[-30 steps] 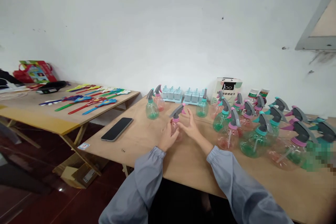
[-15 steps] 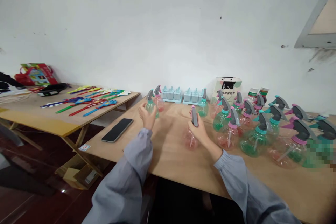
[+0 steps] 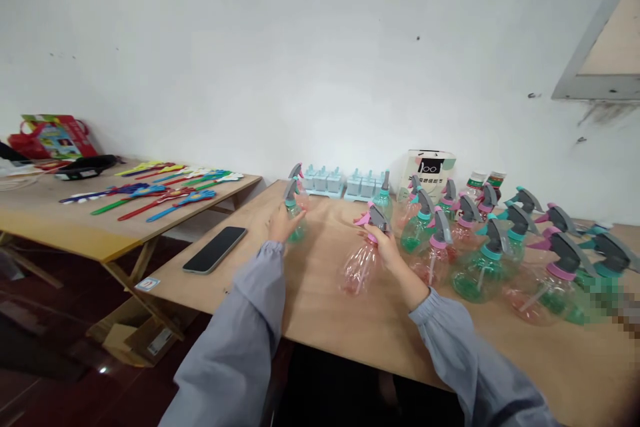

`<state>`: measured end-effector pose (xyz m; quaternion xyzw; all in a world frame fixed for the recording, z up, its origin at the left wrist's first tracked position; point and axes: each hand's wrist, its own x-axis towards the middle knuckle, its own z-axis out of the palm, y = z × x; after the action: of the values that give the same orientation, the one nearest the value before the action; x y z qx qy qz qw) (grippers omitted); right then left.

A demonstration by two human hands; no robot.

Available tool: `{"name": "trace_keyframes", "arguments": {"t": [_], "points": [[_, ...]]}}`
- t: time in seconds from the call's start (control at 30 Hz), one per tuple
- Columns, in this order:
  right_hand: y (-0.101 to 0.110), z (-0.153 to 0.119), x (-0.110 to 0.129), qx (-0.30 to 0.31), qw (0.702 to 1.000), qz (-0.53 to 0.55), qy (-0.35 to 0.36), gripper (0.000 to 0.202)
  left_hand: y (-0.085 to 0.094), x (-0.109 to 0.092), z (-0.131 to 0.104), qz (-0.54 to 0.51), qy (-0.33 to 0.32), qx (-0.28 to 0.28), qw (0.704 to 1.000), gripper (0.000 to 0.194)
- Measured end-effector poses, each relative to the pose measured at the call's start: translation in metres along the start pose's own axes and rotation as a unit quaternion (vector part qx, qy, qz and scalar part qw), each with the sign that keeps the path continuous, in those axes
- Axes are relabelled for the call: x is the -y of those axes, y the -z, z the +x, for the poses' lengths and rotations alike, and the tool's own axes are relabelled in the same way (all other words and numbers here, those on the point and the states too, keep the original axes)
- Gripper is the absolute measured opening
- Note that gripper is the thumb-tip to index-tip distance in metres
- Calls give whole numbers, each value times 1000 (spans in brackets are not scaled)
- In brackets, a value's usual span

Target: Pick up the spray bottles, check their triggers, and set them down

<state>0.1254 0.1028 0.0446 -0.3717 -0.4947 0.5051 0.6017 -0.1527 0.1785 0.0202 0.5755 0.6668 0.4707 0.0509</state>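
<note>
My left hand (image 3: 283, 224) is closed around the neck of a green spray bottle (image 3: 296, 232) with a grey trigger head, at the table's left side. Just behind it stands a pink spray bottle (image 3: 303, 199), partly hidden. A clear pink spray bottle (image 3: 358, 271) with a pink collar and nozzle is in my right hand (image 3: 384, 245), gripped at the neck; its nozzle points left. Part of my right hand's fingers is hidden behind the bottle head. Another green spray bottle (image 3: 384, 203) stands behind my right hand.
Several pink and green spray bottles (image 3: 480, 273) crowd the right side. Pale blue popsicle moulds (image 3: 326, 182), a printed box (image 3: 425, 173) and white bottles (image 3: 475, 180) stand by the wall. A phone (image 3: 216, 250) lies at left. Colourful hand-shaped sticks (image 3: 165, 201) cover another table.
My left hand has closed on the green spray bottle, which has come slightly nearer. My right hand has turned the pink spray bottle so its nozzle faces left.
</note>
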Motion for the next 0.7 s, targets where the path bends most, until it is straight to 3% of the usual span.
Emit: {"name": "trace_keyframes", "arguments": {"t": [0.13,0.27,0.43,0.57,0.7], "points": [[-1,-4,12,17,997,62,-40,48,8,-13,-45,35,-20,-6,999,51],[1,-9,18,49,994,81,-52,45,7,-15,-72,-13,-73,-28,997,49],[2,-16,21,63,993,77,-69,43,1,-9,-80,-82,-92,-40,992,46],[2,-20,24,66,992,72,-78,44,0,-6,-82,-166,-98,3,981,51],[5,-23,21,67,992,68,-85,45,-2,-2,-82,-181,-104,26,978,49]]}}
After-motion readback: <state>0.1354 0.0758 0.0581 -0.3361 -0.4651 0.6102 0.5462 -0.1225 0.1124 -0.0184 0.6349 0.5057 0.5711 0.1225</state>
